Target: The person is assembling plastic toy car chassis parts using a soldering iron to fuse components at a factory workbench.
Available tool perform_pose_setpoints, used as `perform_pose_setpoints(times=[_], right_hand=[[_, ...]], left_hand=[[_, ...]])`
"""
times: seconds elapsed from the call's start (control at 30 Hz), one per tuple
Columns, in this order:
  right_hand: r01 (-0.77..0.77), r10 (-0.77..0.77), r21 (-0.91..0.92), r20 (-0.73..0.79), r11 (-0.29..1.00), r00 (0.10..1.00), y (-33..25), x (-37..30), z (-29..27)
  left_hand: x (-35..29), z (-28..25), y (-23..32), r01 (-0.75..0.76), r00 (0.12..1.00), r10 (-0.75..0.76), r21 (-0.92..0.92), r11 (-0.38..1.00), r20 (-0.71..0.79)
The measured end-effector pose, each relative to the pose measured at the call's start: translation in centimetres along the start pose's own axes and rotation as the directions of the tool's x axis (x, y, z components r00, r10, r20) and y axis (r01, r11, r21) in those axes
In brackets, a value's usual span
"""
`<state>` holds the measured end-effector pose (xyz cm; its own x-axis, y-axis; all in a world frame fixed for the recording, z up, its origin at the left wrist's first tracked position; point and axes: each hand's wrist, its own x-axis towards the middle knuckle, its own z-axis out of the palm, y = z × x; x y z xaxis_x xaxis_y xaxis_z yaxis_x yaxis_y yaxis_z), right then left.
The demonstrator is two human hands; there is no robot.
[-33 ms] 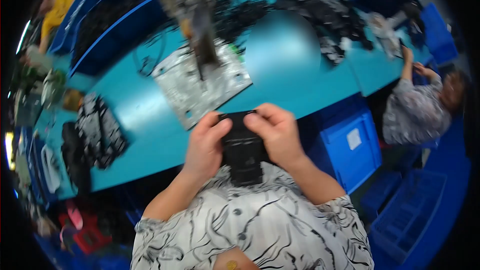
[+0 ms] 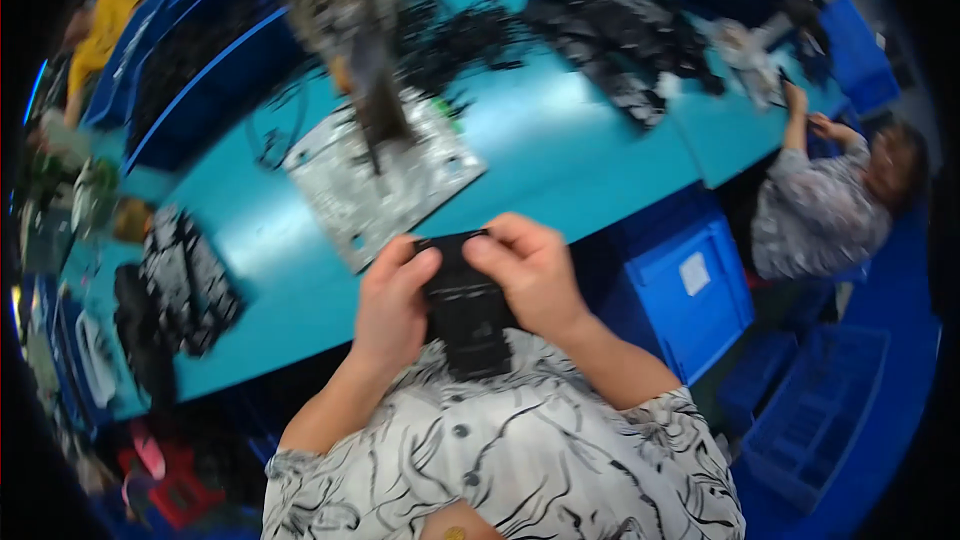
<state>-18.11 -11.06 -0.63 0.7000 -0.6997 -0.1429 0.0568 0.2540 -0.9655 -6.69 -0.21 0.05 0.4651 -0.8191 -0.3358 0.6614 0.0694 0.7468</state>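
Black piece (image 2: 468, 300) — dark all over, broad up top, narrower block hanging below, faint pale line across the middle; finer detail too blurred to read. Sits between the two hands, gripped at its upper corners: left hand (image 2: 392, 300) and right hand (image 2: 530, 275) each have the thumb on the near face, fingers curled in. Beyond the fingertips: silver plate (image 2: 335, 190) on turquoise table (image 2: 570, 175), blurred grey machine (image 2: 350, 30) above it — blue box (image 2: 705, 325) right of the right-hand fingers.
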Motion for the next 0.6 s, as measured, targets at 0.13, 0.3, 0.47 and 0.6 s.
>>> perform_pose_setpoints(times=[0.13,0.3,0.47,0.6], right_hand=[[0.140,-0.147,-0.112,-0.054,0.984,0.988,0.2,-0.5,0.9],[-0.051,0.047,0.150,0.025,0.987,0.999,0.5,-1.1,1.5],[0.052,-0.036,0.146,-0.105,0.988,0.994,-0.2,-1.4,0.6],[0.371,-0.372,-0.037,-0.157,0.928,0.915,0.5,-1.8,-1.0]], left_hand=[[-0.4,0.1,-0.1,-0.090,0.994,0.094,0.063,0.994,-0.063],[-0.7,-0.3,0.1,-0.089,0.991,0.103,0.160,0.983,-0.080],[-0.9,0.9,0.5,-0.122,0.989,0.140,0.254,0.959,-0.054],[-0.6,1.2,0.1,-0.152,0.988,0.151,0.225,0.962,0.021]])
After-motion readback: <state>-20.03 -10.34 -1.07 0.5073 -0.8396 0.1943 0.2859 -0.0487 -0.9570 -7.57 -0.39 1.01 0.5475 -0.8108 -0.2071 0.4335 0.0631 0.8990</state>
